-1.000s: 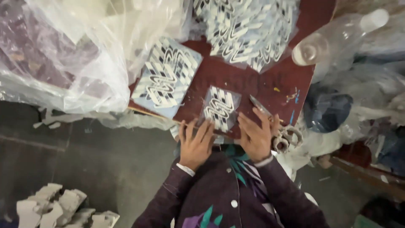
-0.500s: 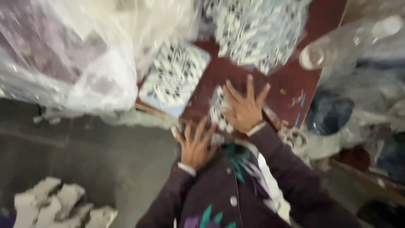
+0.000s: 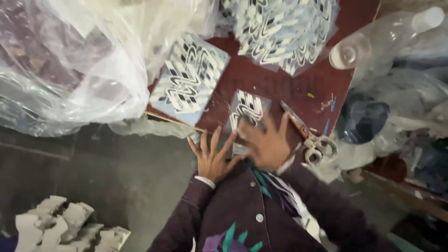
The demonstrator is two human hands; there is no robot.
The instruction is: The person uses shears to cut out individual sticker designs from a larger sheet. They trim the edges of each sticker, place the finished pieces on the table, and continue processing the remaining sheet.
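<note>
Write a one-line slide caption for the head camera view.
Both hands, left hand and right hand, spread flat on a small patterned packet on a dark red table, scissors alongside.

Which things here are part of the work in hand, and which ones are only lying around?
In the work:
- small patterned sheet, under the right hand
- left hand, flat at the board's edge

Lying about:
- scissors
- larger patterned sheet
- pile of patterned sheets
- clear plastic bottle
- plastic bags

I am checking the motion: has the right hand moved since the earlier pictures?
Yes. The right hand has come back from over the small patterned sheet toward the board's near edge, beside the scissors.
</note>
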